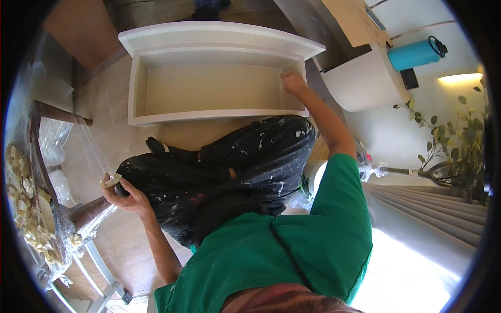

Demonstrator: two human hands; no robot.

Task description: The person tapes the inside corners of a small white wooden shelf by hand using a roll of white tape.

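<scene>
Reaching — right hand [294,83] against cabinet [219,88]

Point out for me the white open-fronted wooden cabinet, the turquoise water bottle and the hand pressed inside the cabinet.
White open-fronted wooden cabinet [209,32]: head view, on its top panel.
Turquoise water bottle [415,54]: head view, mid-body.
Right hand [294,83]: head view, back of the hand, at the cabinet's inner right corner.

Single head-worn fisheye, looking steeply down and forward over the wearer's own torso and knees to the white cabinet box [216,73] on the floor [104,115]. Close range, rim bends straight edges. No second view.
</scene>
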